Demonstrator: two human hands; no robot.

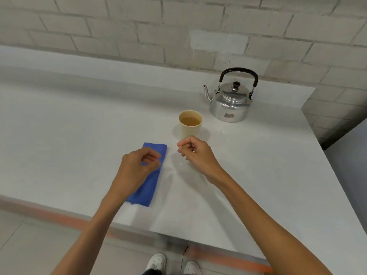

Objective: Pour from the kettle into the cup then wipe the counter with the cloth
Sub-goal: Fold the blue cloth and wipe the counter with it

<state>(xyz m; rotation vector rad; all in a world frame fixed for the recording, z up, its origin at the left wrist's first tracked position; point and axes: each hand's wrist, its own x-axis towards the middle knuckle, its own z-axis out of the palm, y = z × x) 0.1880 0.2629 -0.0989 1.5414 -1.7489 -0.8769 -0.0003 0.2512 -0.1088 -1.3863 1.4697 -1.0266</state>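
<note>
Pale counter (79, 126) meets a brick wall (139, 26); floor perhaps tiled.

Blue cloth (152, 181), cream cup (190, 129), silver kettle (231, 105) w/ black handle.

The middle of the cloth (149, 187) is covered by the left hand (137, 167); whether it is touched cannot be told. The foot of the cup (190, 126) is hidden behind the right hand (195, 153) at its 6 o'clock. The label on the kettle (231, 104) is too small to be read. The table (258, 175) is cut off at 3 and 9 o'clock. The shoes (156, 262) are cropped at 6 o'clock.
</note>
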